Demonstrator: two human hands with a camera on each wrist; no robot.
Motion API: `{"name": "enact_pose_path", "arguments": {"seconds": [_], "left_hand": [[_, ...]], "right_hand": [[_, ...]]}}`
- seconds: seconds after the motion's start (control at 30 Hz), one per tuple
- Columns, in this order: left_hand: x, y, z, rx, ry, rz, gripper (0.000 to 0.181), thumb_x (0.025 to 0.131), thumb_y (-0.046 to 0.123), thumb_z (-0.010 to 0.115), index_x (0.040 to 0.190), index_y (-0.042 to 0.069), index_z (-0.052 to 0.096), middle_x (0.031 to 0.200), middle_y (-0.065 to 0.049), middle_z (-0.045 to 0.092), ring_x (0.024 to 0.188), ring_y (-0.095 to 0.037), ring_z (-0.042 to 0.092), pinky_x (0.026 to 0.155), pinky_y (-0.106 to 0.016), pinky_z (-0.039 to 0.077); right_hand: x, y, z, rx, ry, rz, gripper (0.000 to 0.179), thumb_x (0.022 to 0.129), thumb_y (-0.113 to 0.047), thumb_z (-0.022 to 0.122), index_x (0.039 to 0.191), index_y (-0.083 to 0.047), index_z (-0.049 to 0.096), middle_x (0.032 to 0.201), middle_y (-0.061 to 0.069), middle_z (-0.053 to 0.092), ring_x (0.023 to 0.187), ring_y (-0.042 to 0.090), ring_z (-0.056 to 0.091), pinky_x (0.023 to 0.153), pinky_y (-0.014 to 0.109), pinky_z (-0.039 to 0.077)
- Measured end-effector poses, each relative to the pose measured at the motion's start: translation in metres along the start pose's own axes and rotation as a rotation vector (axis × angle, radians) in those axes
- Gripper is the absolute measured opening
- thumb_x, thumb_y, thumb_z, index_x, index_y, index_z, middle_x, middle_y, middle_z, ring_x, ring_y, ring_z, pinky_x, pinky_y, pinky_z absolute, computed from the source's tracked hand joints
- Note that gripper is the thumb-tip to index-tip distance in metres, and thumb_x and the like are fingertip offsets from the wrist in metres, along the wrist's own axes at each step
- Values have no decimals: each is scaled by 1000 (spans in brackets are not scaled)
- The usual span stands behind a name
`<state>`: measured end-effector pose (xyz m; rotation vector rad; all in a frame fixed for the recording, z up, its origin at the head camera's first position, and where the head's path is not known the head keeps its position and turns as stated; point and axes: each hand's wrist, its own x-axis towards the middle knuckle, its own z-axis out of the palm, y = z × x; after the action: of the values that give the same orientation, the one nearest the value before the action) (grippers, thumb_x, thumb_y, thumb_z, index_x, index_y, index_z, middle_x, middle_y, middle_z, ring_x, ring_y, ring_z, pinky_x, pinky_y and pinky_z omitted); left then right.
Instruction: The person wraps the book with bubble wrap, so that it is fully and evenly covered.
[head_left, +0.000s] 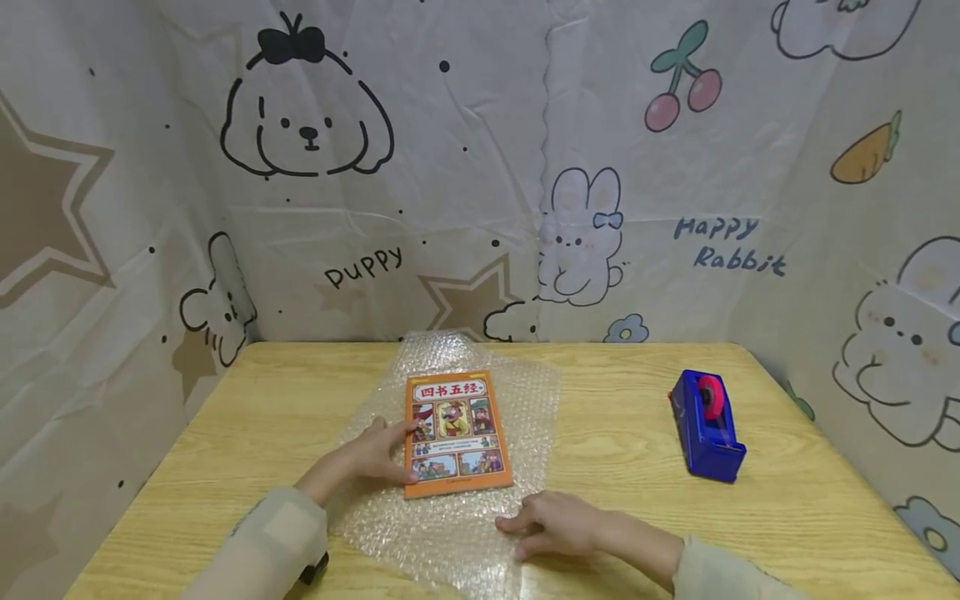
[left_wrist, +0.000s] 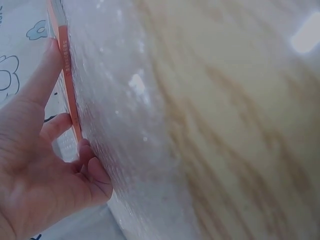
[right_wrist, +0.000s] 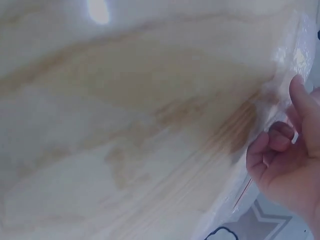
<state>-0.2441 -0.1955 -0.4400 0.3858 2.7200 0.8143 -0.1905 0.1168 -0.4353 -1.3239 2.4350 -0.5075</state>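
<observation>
An orange book (head_left: 457,433) with cartoon panels and Chinese lettering lies face up on a sheet of bubble wrap (head_left: 442,542). My left hand (head_left: 371,454) touches the book's left side, thumb and forefinger spread apart along the edge. In the left wrist view, the thumb (left_wrist: 45,70) lies against the orange edge, while the lower fingers bend beside the wrap. My right hand (head_left: 558,523) is over the wrap's lower right edge, below the book. Its fingers (right_wrist: 280,137) curl loosely in the right wrist view, with the thumb apart from them.
A blue tape dispenser (head_left: 708,429) with a pink-red core stands on the right of the wood-grain table (head_left: 615,400). Printed curtains (head_left: 465,167) enclose the back and sides. Something small and black (head_left: 315,569) shows under the left sleeve.
</observation>
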Motion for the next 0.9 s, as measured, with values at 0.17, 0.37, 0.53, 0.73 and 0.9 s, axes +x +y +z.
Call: {"name": "enact_pose_path", "arguments": {"seconds": [0.17,0.37,0.53,0.73,0.9], "left_hand": [[1,-1,0,7,-4,4,91,65,37,81,139,9,37,107,-18,39,100,-31,43,93,-54,37],[2,-2,1,12,-5,2,93,64,39,81,140,11,36,109,-19,39,102,-32,43,93,-55,37],[-1,-2,-1,11,-10,4,92,65,37,81,140,9,36,108,-19,39,101,-32,43,93,-55,37],[-2,-1,-2,15,-9,41,91,66,34,81,139,6,35,105,-19,38,98,-31,42,92,-54,37],[0,-1,-4,25,-32,59,83,71,28,76,140,7,35,105,-20,39,94,-31,43,84,-54,41]], "right_hand": [[5,1,-7,39,-48,-51,45,83,-33,60,119,-5,58,100,2,66,60,-6,36,58,10,42],[10,4,-16,101,8,-119,33,86,-25,59,108,-2,66,90,2,68,64,-7,37,57,10,40],[18,11,-25,342,111,-88,25,89,-15,56,101,4,68,77,6,62,61,-3,38,53,13,37],[33,20,-29,531,257,101,23,91,-10,54,98,7,67,86,15,67,65,3,46,58,19,42],[49,21,-30,595,275,291,24,92,-12,51,93,7,67,80,11,65,66,7,46,60,22,41]]}}
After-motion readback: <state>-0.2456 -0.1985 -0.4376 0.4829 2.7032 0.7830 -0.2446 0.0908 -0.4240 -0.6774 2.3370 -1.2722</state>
